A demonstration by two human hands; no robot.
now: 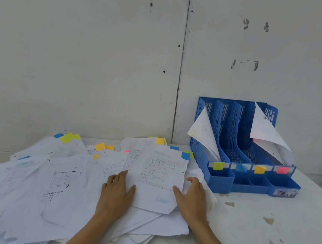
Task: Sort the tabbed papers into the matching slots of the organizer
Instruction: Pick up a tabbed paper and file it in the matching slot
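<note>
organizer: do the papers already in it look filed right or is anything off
In the organizer, the sheets in the yellow-tab slot sag and curl out over its left wall, and the sheets in the pink-tab slot lean askew with a corner poking up.

Bright, soft, diffuse light, with only faint shadows under the paper pile (147, 234) at 6 o'clock. White sheets look nearly washed out. Wide-angle distortion bows the wall seam (181, 65) at 12 o'clock. Print is blurred, and detail smears toward 8 o'clock.
</note>
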